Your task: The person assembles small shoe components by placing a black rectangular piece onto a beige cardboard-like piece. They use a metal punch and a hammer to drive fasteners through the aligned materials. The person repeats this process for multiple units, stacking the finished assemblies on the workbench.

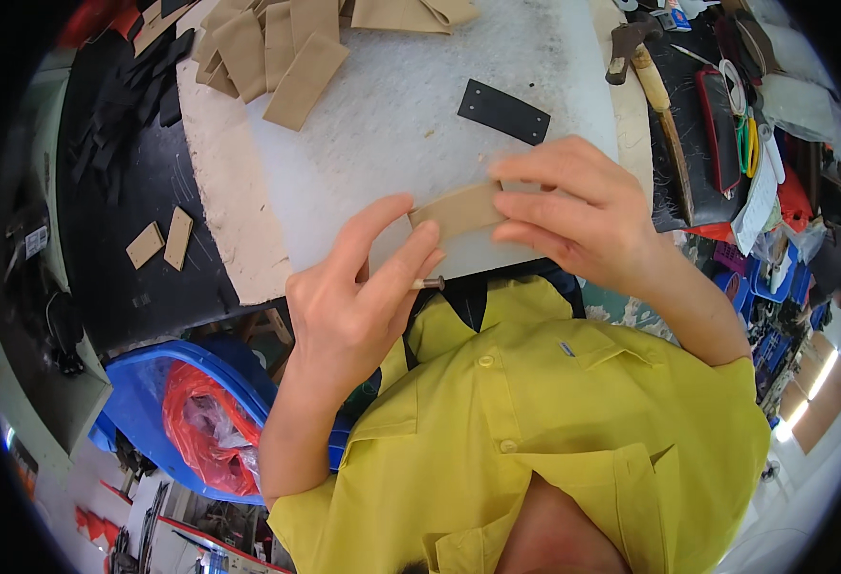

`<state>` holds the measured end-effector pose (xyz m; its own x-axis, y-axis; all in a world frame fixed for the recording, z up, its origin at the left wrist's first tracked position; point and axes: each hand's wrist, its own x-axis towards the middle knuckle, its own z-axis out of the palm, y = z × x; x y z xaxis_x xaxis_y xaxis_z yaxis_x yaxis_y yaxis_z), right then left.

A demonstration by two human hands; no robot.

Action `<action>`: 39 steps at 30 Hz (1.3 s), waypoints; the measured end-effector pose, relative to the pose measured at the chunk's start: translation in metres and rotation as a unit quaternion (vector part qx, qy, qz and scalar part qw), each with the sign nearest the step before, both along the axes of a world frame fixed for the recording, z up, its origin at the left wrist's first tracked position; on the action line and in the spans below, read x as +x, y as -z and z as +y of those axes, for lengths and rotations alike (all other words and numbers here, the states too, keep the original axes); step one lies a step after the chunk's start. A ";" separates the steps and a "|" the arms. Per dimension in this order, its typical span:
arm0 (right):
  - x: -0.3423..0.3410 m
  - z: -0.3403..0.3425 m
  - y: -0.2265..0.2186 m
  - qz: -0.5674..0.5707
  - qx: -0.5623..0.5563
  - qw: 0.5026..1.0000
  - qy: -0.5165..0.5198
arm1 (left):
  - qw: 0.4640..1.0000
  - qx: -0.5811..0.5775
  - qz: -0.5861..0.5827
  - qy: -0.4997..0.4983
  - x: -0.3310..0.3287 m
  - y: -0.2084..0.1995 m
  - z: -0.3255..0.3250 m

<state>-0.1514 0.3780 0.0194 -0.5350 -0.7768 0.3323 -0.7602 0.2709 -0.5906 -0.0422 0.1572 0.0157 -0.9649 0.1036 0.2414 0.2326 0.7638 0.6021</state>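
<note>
Between my two hands is a tan strip (458, 209), held by its ends over the near part of a whitish board (372, 163). My left hand (349, 297) pinches the strip's left end with thumb and finger. A small rod with a metal end (430, 283) also sticks out from under that hand's curled fingers; most of it is hidden. My right hand (592, 215) grips the right end with its fingertips. Beyond the strip, a black strip (503, 111) with small holes at its ends lies flat on the board.
Several tan strips (305, 81) are piled at the board's far left. Black strips (119, 124) and two small tan pieces (178, 238) lie on the black tabletop. A hammer (650, 77) and a red-edged case (717, 129) are at right. A blue bin (138, 402) stands below left.
</note>
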 end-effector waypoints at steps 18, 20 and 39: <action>0.007 0.000 -0.001 -0.046 0.018 0.999 0.003 | 0.995 0.076 0.063 -0.026 0.000 0.014 0.001; 0.007 0.000 -0.004 -0.049 0.044 0.998 -0.004 | 0.999 0.030 0.017 -0.016 0.003 0.005 0.000; -0.017 0.000 0.006 -0.002 -0.018 0.979 0.204 | 0.998 -0.010 0.060 -0.002 0.005 0.008 0.004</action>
